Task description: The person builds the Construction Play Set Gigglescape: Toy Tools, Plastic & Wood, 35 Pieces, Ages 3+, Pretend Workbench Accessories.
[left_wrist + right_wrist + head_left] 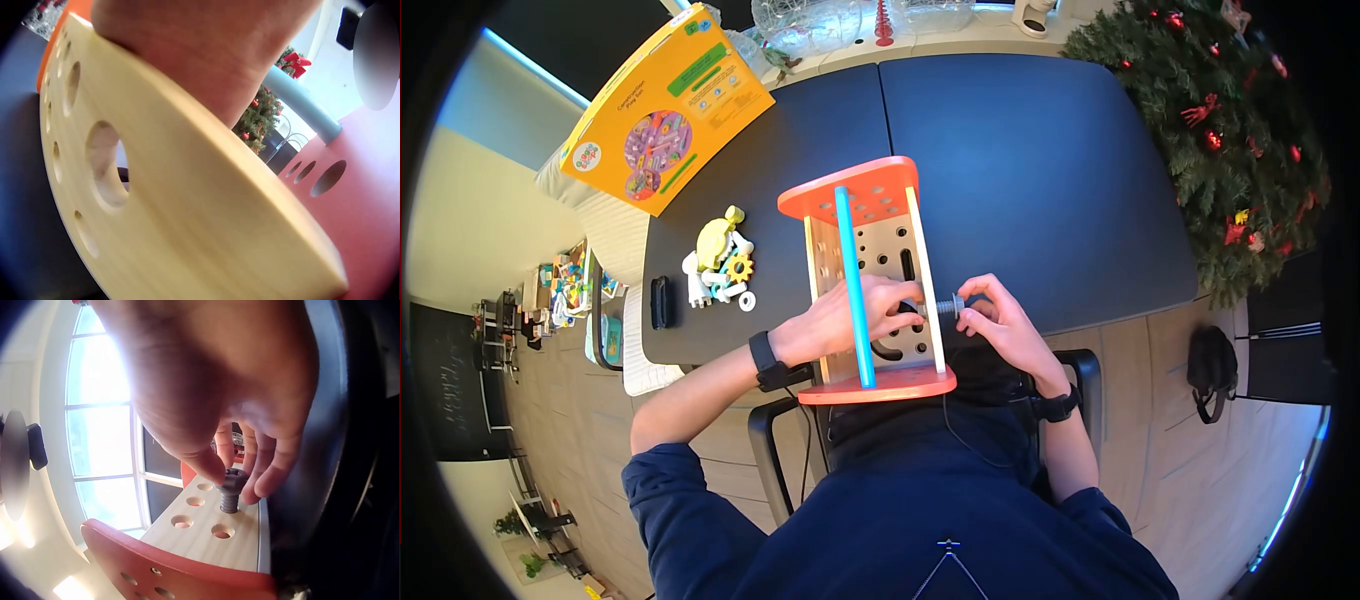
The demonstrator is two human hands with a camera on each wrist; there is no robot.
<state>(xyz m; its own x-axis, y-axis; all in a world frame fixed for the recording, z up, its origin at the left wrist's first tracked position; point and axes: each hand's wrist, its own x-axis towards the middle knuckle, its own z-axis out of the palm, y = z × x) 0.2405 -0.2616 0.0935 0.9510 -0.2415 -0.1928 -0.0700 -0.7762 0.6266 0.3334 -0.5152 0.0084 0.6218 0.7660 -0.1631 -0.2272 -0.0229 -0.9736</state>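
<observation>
A toy toolbox with orange-red end boards, pale wooden side panels and a blue rod across the top stands at the table's near edge, close to the person's lap. A grey plastic bolt passes through a hole in its right panel. Outside that panel, my right hand pinches the bolt's head between thumb and fingers. My left hand reaches under the rod into the box, thumb and forefinger around a grey piece at the bolt's inner end. Those fingertips are hidden in the left wrist view.
Left on the dark table lie a pile of white and yellow toy parts, a white ring and a black case. A yellow box stands behind them. A decorated Christmas tree borders the right side.
</observation>
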